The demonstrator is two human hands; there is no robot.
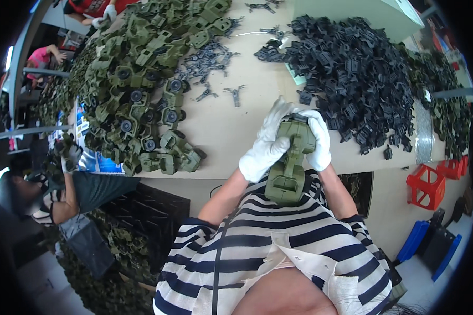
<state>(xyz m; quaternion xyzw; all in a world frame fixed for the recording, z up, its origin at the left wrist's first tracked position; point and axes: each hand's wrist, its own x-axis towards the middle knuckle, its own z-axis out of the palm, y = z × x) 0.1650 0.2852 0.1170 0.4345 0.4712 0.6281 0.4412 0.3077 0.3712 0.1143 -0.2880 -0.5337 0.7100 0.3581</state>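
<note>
A green plastic toy truck body [285, 182] is held at the table's near edge, close to my striped shirt. My left hand [264, 151], in a white glove, grips its left side, with the thumb lying across the middle. Wrapped round the right side of the far end is my right hand [319, 140], also gloved in white. A dark part [298, 117] shows at the toy's far end between my fingers. Some of my fingertips are hidden behind the toy.
Green toy vehicles with black wheels [136, 100] are heaped at left, beside grey-blue parts [207, 63]. Black plastic parts [352, 79] pile up at right, near a pale green box [352, 16]. A co-worker [63, 197] works at left. Red stools [425, 186] stand at right.
</note>
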